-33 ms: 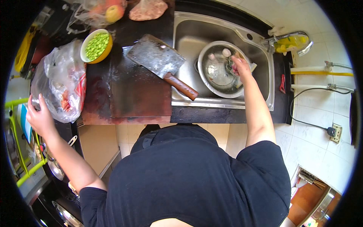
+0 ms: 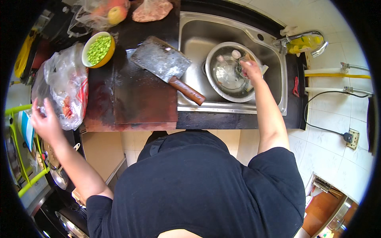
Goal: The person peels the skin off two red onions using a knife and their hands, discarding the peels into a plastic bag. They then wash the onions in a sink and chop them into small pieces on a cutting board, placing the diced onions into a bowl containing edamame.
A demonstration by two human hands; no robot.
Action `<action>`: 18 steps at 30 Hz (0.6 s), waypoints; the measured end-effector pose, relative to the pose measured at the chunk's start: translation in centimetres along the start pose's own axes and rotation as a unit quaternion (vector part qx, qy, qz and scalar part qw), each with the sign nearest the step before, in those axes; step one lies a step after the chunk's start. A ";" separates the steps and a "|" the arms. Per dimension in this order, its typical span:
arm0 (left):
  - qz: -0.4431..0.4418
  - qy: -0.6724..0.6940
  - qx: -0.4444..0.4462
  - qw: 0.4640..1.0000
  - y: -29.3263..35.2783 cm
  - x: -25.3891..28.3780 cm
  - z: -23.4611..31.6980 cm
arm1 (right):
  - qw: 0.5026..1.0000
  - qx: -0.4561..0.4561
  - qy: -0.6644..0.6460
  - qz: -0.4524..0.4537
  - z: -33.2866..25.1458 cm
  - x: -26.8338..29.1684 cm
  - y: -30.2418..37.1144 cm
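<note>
My left hand (image 2: 47, 122) is at the near edge of a clear plastic bag (image 2: 55, 75), its fingers spread and nothing visible in them. Reddish scraps show inside the bag. On the right, my right hand (image 2: 251, 72) reaches over a round metal basin (image 2: 211, 80) in the sink. Its fingers are bent together at something dark that I cannot make out. Water and a few pale pieces, one a whitish lump (image 2: 236, 54), are in the basin. A cleaver (image 2: 162, 58) with a brown wooden handle lies on a dark, wet cutting board (image 2: 145, 107).
The steel sink (image 2: 194, 29) has a curved faucet (image 2: 301, 37) at its right. A yellow bowl (image 2: 107, 58) of chopped green vegetable stands beyond the bag. Bagged fruit (image 2: 116, 15) and a bag of pale pink meat (image 2: 152, 10) lie at the back. A green rack (image 2: 33, 180) is at the left.
My left hand has shifted slightly right, along the bag's near edge. My right hand stays over the basin with a small shift left. The view has moved a little.
</note>
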State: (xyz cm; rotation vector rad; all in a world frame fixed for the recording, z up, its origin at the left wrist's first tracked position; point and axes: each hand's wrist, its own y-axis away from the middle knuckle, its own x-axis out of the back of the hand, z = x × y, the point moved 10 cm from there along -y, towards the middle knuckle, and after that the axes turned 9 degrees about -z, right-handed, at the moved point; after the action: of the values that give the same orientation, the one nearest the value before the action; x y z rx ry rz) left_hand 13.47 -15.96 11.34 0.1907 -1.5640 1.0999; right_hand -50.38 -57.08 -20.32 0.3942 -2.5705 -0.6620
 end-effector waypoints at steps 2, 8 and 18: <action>-0.050 0.355 -0.072 0.931 5.1 -2.1 9.9 | 0.983 0.013 0.173 0.057 2.9 0.1 -1.8; -0.391 0.462 -0.282 0.744 17.8 -5.2 32.5 | 0.861 0.115 0.478 -0.135 5.2 -9.0 -2.6; -0.605 0.487 -0.150 0.612 27.1 -12.6 46.0 | 0.895 0.127 0.415 -0.106 3.6 -8.5 -5.1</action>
State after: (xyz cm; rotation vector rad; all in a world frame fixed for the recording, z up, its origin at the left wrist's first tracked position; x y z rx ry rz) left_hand -31.53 -39.62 -9.28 0.2803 -0.3036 -0.2430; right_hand -44.12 -56.75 -28.77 0.8430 -1.7913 -0.1449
